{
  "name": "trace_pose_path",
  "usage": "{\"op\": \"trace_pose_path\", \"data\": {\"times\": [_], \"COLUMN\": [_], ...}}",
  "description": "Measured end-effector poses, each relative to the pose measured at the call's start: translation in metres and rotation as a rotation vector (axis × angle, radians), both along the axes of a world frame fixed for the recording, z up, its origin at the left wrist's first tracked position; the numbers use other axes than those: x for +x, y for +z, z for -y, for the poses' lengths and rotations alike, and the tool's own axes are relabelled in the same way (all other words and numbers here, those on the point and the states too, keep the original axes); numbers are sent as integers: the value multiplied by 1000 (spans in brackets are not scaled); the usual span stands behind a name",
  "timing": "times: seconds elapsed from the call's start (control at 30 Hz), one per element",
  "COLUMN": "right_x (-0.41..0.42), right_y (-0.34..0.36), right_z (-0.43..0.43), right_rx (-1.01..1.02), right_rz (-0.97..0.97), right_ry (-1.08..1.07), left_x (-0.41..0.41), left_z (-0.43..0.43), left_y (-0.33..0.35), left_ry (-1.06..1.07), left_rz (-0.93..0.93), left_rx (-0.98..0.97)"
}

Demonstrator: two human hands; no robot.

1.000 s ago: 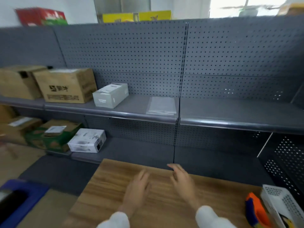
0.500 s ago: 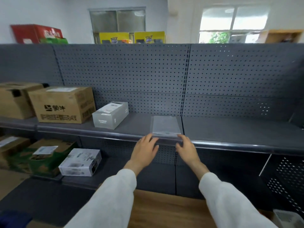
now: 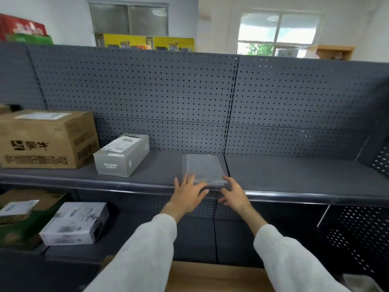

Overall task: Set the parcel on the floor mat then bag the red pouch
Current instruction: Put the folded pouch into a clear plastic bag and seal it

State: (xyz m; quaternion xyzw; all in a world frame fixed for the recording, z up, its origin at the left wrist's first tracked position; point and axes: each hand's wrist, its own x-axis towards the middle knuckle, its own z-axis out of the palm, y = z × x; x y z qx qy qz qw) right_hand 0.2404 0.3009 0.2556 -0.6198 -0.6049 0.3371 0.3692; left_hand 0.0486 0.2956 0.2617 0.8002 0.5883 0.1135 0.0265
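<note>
A strip of wooden table is seen at the very bottom, at 6 o'clock. Two white sleeves are stretched out over it toward the shelf.

The left hand is laid at the front edge of the shelf, with its fingers spread open. Its fingertips are touching the near left corner of the parcel. The right hand is open too, with its fingers bent a little, and it is placed at the near right corner of the parcel. Nothing is gripped by either hand.

The parcel is a flat grey pack in clear wrap. It is lying flat on the shelf, near the middle, just past the hands at 12 o'clock. It has not been lifted.

To the left of the hands, at 10 o'clock, a small grey box is set on the same shelf. Further left, at 9 o'clock, a big brown box is seen, just beside the grey one.

On the lower shelf, at 8 o'clock, a white box is placed next to a green box.

Behind the shelf, a grey wall full of small holes is seen. Over its top, yellow boxes and a red box can be seen, and a bright window is far back at 1 o'clock.
</note>
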Motion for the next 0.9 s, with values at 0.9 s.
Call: {"op": "trace_pose_path", "data": {"times": [0.9], "right_x": [-1], "right_y": [18], "right_z": [81], "right_rx": [49], "right_rz": [-1033], "right_ry": [-82], "left_x": [-9], "left_z": [48], "left_y": [6], "left_ry": [-78], "left_rz": [211], "left_rx": [618]}}
